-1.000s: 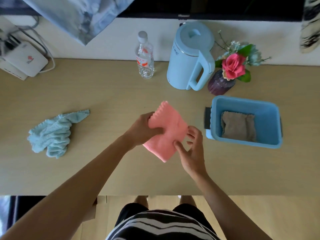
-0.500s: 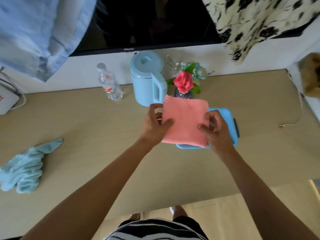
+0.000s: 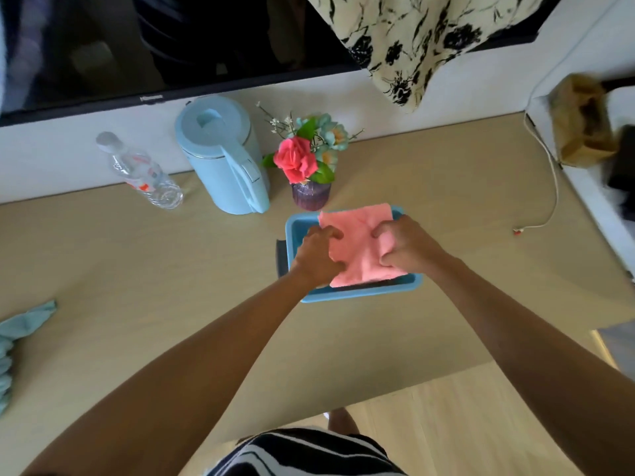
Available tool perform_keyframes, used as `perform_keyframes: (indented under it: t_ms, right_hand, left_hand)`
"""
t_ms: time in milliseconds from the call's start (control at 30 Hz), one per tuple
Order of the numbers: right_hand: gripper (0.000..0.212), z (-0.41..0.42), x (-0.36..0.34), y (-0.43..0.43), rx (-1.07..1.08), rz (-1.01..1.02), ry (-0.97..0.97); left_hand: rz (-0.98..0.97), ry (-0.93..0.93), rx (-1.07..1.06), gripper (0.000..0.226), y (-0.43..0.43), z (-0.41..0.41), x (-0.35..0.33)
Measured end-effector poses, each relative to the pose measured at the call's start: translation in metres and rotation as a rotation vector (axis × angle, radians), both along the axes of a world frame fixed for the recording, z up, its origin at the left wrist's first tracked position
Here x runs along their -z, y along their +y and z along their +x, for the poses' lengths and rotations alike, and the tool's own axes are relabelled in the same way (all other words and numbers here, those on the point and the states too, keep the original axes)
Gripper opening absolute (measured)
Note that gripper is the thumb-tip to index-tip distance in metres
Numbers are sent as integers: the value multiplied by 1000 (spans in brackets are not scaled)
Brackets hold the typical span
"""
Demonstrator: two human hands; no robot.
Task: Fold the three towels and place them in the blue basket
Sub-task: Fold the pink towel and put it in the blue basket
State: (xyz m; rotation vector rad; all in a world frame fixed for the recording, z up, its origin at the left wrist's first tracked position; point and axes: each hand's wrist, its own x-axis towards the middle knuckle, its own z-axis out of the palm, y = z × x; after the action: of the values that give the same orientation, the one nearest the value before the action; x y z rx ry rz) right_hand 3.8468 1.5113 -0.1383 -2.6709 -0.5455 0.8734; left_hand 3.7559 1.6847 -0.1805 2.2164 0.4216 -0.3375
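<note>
The folded pink towel (image 3: 359, 245) lies inside the blue basket (image 3: 360, 294) in the middle of the table and covers most of its opening. My left hand (image 3: 318, 255) grips the towel's left side and my right hand (image 3: 407, 245) grips its right side, both pressing down into the basket. The brown towel seen in the basket earlier is hidden under the pink one. A crumpled light blue towel (image 3: 15, 338) lies at the table's far left edge, partly out of view.
Just behind the basket stand a purple vase with flowers (image 3: 309, 166), a light blue kettle (image 3: 225, 156) and a plastic water bottle (image 3: 141, 171). A white cable (image 3: 549, 187) trails over the table at the right. The table's front edge is close to my body.
Both hands carried the pink towel from the table's middle to the right, over the basket, then lowered it inside. The view swung right, pushing the light blue towel to the left edge.
</note>
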Motion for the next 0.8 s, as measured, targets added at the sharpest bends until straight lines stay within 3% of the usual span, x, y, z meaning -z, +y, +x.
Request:
perform_keyframes:
  t_ms: [200,400,533,667,800]
  right_hand:
    - [55,-6,24,15,-148,-233,-41]
    - [57,-10,45,24,-240,-323,-130]
    - [50,-9,58,26,-404,-527,-350]
    - [28,-8,66,29,-641,-673,-517]
    - [39,-7,81,29,-701,-693,-521]
  left_hand:
    - [59,133,61,73,-8,8,26]
    - [139,233,128,91,-17,16,40]
    - [235,254,221,101,-21,19,51]
    - [456,271,304,92,-21,19,48]
    - [692,236,434,87,-22,22,46]
